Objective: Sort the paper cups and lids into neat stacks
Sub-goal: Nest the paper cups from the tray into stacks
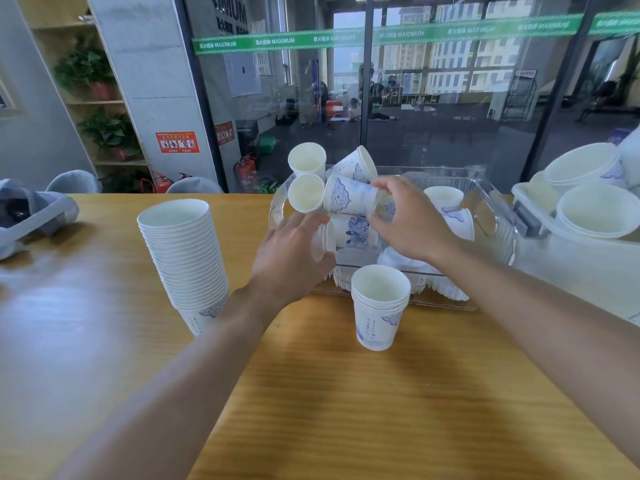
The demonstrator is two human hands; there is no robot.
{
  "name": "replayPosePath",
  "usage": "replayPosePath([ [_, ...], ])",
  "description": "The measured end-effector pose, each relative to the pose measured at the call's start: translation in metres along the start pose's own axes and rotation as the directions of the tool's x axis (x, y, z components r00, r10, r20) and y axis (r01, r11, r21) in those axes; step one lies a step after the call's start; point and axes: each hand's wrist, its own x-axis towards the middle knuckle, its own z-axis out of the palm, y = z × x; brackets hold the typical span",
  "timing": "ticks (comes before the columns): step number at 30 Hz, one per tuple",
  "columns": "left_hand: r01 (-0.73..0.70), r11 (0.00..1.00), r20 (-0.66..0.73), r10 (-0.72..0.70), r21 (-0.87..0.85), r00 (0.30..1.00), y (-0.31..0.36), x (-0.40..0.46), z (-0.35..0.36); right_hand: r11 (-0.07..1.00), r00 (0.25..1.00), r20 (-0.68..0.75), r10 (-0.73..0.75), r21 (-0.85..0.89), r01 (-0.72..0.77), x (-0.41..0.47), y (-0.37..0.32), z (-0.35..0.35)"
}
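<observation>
On the tabletop (311, 393) stand a short stack (379, 306) and a tall stack (187, 258) of cups. Behind, a clear bin (491, 216) holds loose cups. Left hand (294, 258) grips one lying cup (343, 230); right hand's (412, 223) grip pinches another cup (349, 197).

Two cup stacks stand on the worktop (346, 410): a tall stack (183, 258) and a short stack (380, 306). About seven loose cups (349, 197) lie in one clear bin (495, 216). One pile of lids (401, 261) sits inside it. Two bowls (595, 213) fill a second bin (571, 258). Two hands.
</observation>
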Motion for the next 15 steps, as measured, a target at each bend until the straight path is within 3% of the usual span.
replayPosePath([
  [7, 0.012, 0.995, 0.145, -0.027, 0.102, 0.989, 0.005, 0.01, -0.004, 0.984, 0.997, 0.063, -0.051, -0.169, 0.061, 0.039, -0.005, 0.006],
  [15, 0.011, 0.995, 0.124, -0.023, 0.099, 0.992, -0.003, 0.013, -0.001, 0.972, 0.99, 0.139, 0.013, -0.233, 0.02, 0.054, -0.003, 0.009],
])
